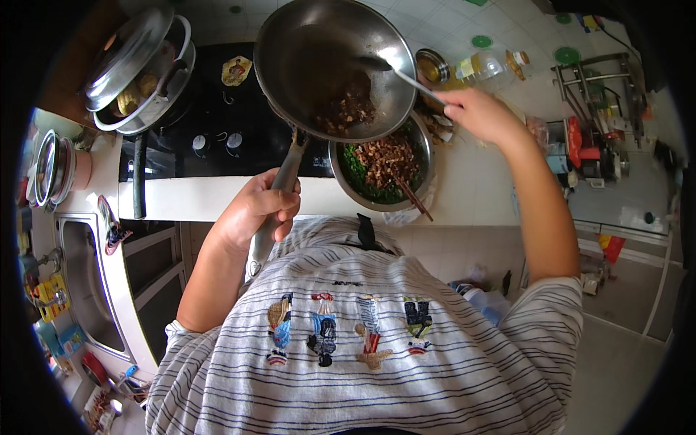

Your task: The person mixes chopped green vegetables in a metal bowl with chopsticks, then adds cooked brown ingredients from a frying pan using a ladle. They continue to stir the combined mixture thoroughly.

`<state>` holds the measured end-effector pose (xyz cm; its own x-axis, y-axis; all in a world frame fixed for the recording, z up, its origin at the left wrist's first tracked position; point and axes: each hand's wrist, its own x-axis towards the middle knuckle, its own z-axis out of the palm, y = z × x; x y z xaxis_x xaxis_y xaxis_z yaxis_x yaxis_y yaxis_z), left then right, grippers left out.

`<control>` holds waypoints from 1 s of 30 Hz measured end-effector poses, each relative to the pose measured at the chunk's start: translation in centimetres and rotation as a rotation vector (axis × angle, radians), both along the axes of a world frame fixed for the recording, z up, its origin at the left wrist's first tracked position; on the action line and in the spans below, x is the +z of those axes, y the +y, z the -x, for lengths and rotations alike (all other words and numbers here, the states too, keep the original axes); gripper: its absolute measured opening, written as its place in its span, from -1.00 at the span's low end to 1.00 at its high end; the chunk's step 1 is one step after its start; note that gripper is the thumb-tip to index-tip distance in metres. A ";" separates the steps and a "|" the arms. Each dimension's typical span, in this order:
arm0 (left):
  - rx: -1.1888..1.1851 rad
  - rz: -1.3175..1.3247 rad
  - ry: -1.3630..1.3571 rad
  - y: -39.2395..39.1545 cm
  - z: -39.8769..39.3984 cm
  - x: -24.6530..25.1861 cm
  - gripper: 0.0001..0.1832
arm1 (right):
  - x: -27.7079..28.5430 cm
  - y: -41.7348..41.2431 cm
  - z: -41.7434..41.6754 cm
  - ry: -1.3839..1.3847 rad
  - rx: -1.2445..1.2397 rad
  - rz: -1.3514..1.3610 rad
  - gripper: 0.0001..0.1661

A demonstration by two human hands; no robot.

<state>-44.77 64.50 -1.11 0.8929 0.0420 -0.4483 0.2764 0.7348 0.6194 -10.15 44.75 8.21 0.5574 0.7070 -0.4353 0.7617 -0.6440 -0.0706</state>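
Note:
My left hand (261, 209) is closed around the grey handle of a metal wok (304, 60), which is held tilted above the right side of the stove. In the wok lies a dark brown chopped mixture with sauce. My right hand (478, 111) grips a spatula or ladle (416, 81) whose dark head rests inside the wok. Partly under the wok's rim stands a metal bowl (340, 185) holding chopped greens topped with brown chopped food (386, 163). A pair of wooden chopsticks (416, 200) leans in the bowl, their ends over its near rim.
A black glass stove (174, 163) carries a lidded steamer pot (141, 122) with corn at left, beside a pan handle (140, 179). To the right are an oil bottle (484, 69), a small metal cup (432, 66) and a metal rack (592, 76). A sink (89, 283) lies far left.

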 end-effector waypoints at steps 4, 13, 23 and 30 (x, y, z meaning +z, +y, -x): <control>0.004 -0.006 -0.011 0.1 -0.1 0.0 -0.76 | -2.1 1.8 -0.8 -0.164 -0.005 -0.093 -0.55; -0.003 -0.001 -0.038 0.2 -0.2 -0.4 -0.77 | -1.4 -1.7 4.9 -0.194 0.108 -0.019 -0.57; 0.023 -0.012 -0.034 0.5 -0.2 -0.5 -0.79 | -0.4 -3.5 12.4 0.010 0.089 -0.065 -0.53; 0.020 -0.015 -0.043 0.0 -0.2 -0.2 -0.75 | -3.4 -2.6 10.3 -0.117 0.096 -0.121 -0.53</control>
<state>-44.56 64.53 -1.31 0.9104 0.0668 -0.4082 0.2340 0.7307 0.6414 -20.45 42.16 4.82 0.5263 0.8027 -0.2804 0.8270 -0.5599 -0.0506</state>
